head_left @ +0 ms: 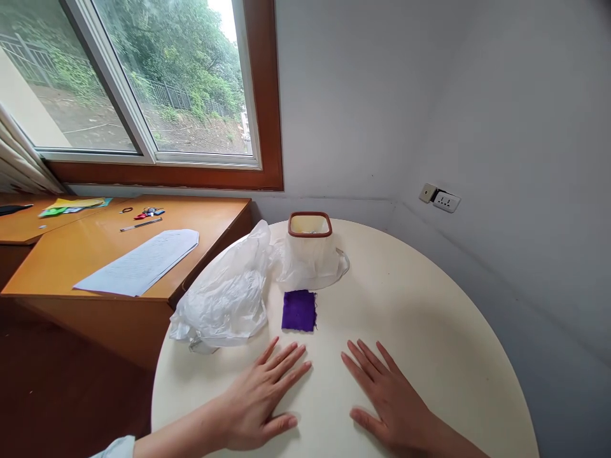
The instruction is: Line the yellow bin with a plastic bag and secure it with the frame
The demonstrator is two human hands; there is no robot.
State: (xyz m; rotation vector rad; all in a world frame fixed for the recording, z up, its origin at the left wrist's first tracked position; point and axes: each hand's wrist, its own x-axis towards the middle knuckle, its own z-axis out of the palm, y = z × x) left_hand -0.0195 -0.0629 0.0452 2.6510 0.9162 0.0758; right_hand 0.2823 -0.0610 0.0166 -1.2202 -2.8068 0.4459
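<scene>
My left hand lies flat on the round cream table, palm down with its fingers spread. Across from it, my right hand rests on the tabletop the same way, also open and holding nothing. Just beyond my left fingertips is a folded purple cloth with a frayed right edge; neither hand touches it. Behind the cloth stands a bin with a brown rim, wrapped in a thin whitish plastic bag. What lies inside the bin is too small to make out. A crumpled white plastic bag sits left of the cloth.
On the left, a wooden desk holds printed papers, a pen, keys and coloured sheets. A window is above it. The right wall carries a power socket.
</scene>
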